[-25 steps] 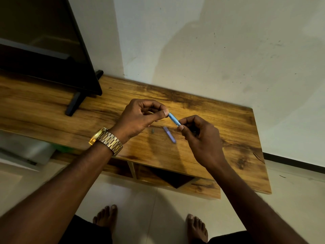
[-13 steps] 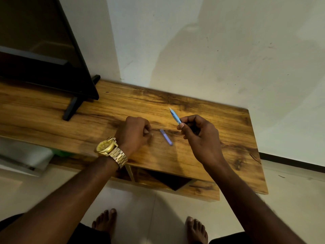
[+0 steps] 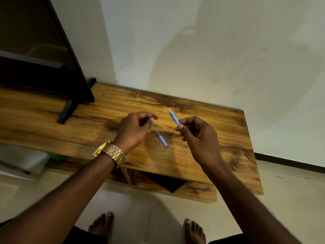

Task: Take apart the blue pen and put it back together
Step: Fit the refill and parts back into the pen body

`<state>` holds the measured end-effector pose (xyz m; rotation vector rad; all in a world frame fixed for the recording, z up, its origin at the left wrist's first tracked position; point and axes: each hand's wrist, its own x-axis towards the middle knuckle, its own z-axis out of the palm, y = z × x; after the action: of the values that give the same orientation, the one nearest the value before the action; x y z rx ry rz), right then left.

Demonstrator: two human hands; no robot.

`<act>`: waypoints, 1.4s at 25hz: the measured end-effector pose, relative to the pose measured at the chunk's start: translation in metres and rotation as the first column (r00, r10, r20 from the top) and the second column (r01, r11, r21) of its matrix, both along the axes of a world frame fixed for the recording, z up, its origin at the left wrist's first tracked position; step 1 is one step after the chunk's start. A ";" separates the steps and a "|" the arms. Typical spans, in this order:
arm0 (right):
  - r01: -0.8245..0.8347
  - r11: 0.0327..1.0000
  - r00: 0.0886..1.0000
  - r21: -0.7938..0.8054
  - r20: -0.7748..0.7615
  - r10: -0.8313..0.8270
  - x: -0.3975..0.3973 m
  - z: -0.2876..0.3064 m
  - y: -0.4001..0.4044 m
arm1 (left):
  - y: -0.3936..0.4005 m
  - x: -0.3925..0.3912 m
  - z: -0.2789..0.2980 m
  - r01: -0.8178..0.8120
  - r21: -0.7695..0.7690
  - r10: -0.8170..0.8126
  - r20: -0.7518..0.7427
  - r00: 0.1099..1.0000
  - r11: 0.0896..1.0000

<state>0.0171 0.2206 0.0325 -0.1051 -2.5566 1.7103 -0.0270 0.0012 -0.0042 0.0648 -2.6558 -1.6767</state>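
My right hand (image 3: 198,138) grips the lower end of the blue pen barrel (image 3: 174,118), which points up and to the left with its pale tip free. A short purple-blue pen piece (image 3: 162,139) lies on the wooden table (image 3: 219,124) between my hands. Just left of that piece, my left hand (image 3: 133,131) hovers over the table with curled fingers, thumb against forefinger. I see nothing between those fingers. A gold watch (image 3: 110,152) sits on the left wrist.
A black TV (image 3: 35,59) stands on the left part of the table, its foot (image 3: 67,110) reaching toward the front. The white wall is right behind the table. An open shelf (image 3: 167,182) sits under the tabletop, and my bare feet are on the tiled floor below.
My left hand let go of the pen's tip, dropped to the table left of the purple-blue piece, then lifted a little. My right hand kept the barrel, nearly still.
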 end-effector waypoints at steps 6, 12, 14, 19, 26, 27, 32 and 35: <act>-0.022 0.999 1.000 0.030 0.007 0.022 0.000 -0.002 -0.007 | 0.004 -0.004 0.016 -0.110 0.762 -0.003 0.145 0.989 0.638; -0.041 0.998 0.999 0.040 0.000 0.041 0.000 -0.004 -0.012 | 0.001 -0.002 0.016 -0.085 0.747 -0.019 0.130 0.991 0.659; -0.050 0.998 0.999 0.048 -0.003 0.050 0.000 -0.004 -0.012 | 0.003 -0.002 0.016 -0.079 0.729 -0.017 0.123 0.992 0.680; -0.072 0.996 0.997 0.059 -0.011 0.073 -0.001 -0.006 -0.010 | 0.004 -0.001 0.015 -0.032 0.694 -0.063 0.110 0.992 0.719; -0.093 0.979 0.992 0.179 -0.063 0.106 -0.003 -0.008 -0.005 | 0.002 0.000 0.013 0.070 0.512 -0.084 0.005 0.996 0.856; -0.093 0.970 0.990 0.224 -0.082 0.114 -0.003 -0.008 -0.004 | 0.001 0.000 0.013 0.092 0.446 -0.089 -0.027 0.996 0.890; -0.098 0.963 0.987 0.251 -0.096 0.125 -0.002 -0.007 -0.003 | -0.001 0.001 0.015 0.136 0.400 -0.126 -0.051 0.991 0.906; -0.121 0.972 0.988 0.201 -0.075 0.139 -0.002 -0.007 -0.001 | -0.003 0.000 0.016 0.172 0.395 -0.160 -0.062 0.985 0.902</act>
<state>0.0149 0.2193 0.0253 0.1480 -2.7015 1.4524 -0.0268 -0.0014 0.0116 -0.1909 -2.3091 -2.2314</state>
